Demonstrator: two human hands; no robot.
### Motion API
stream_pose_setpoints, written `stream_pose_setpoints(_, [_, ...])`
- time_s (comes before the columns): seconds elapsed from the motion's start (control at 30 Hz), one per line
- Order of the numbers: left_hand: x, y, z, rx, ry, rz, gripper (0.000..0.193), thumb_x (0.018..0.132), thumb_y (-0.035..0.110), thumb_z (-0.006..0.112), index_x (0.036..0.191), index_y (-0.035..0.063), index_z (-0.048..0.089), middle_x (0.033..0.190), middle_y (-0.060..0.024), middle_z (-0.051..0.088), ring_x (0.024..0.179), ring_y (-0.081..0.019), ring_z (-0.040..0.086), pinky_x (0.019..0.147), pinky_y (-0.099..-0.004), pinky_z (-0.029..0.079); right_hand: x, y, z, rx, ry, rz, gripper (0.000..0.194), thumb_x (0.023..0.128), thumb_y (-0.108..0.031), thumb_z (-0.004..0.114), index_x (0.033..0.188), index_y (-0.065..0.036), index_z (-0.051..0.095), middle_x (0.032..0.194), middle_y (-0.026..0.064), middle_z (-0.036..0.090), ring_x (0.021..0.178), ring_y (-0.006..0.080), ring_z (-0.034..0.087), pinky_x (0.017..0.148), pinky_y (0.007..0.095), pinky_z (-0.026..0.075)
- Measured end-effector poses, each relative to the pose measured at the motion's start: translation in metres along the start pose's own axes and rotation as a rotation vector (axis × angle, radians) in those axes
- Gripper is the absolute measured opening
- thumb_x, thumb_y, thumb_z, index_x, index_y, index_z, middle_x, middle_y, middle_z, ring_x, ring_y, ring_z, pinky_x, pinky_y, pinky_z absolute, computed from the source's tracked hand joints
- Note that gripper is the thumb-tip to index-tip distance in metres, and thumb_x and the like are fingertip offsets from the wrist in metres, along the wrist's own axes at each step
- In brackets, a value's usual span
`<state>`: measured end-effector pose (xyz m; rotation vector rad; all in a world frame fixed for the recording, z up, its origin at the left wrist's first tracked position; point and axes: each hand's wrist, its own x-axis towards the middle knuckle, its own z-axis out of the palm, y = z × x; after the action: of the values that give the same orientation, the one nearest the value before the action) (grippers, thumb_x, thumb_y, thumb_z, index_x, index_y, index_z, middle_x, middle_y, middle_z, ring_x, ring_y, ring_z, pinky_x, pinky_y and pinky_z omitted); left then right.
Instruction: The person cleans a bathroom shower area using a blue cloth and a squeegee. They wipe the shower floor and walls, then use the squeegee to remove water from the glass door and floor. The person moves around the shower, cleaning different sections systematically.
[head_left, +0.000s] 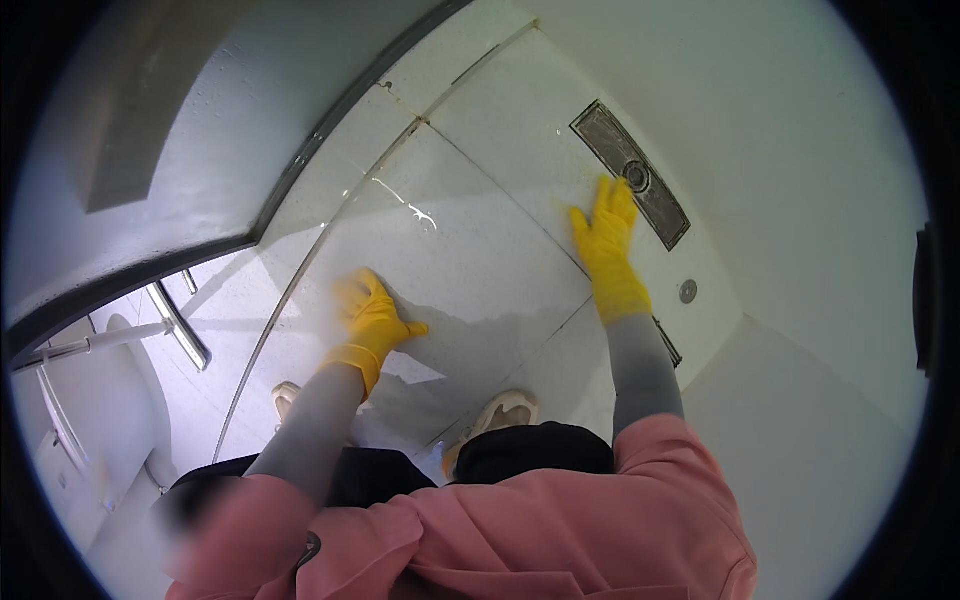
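Both my hands wear yellow rubber gloves over grey sleeves. My right hand (609, 236) reaches toward a long recessed floor drain (660, 206), its fingertips at the edge by the round drain hole (637, 175). Whether they touch it I cannot tell. The thumb stands apart, and nothing shows in that hand. My left hand (369, 311) is over the pale floor tiles (480, 247) with the thumb spread out. Its fingers are blurred, and I see nothing held there. Past it, a streak of water (420, 214) glistens on the tile.
A dark-framed glass panel (225, 150) borders the upper left. White walls (787, 187) rise on the right. A small round metal fitting (688, 291) sits in the floor near a narrow dark strip (667, 341). White ceramic (112, 397) and a chrome bar (180, 326) are at left.
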<state>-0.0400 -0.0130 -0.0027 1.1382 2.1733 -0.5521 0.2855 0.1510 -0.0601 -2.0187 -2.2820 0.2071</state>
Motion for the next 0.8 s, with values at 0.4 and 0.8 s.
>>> stream_pose_setpoints(0.4, [0.001,0.005,0.0,0.09,0.01,-0.015,0.135,0.042,0.05,0.091,0.139,0.0025,0.008,0.135,-0.0212,0.019,0.133,-0.0371,0.017,0.103,-0.0507,0.024,-0.108,0.206,-0.009,-0.056,0.008,0.732,0.062,0.085,-0.042,0.057,0.133,-0.005,0.047,0.132,0.0253,0.049,0.124,0.0385,0.044,0.105,0.0425,0.034])
stream_pose_setpoints(0.8, [-0.002,0.0,0.007,0.045,0.021,-0.015,0.137,0.042,0.047,0.091,0.139,0.0016,0.005,0.139,-0.0244,0.014,0.135,-0.0383,0.014,0.103,-0.053,0.024,-0.013,0.133,-0.002,1.099,0.466,0.871,0.053,0.075,-0.007,0.069,0.124,0.002,0.051,0.121,0.0152,0.057,0.107,0.0266,0.058,0.092,0.0351,0.046])
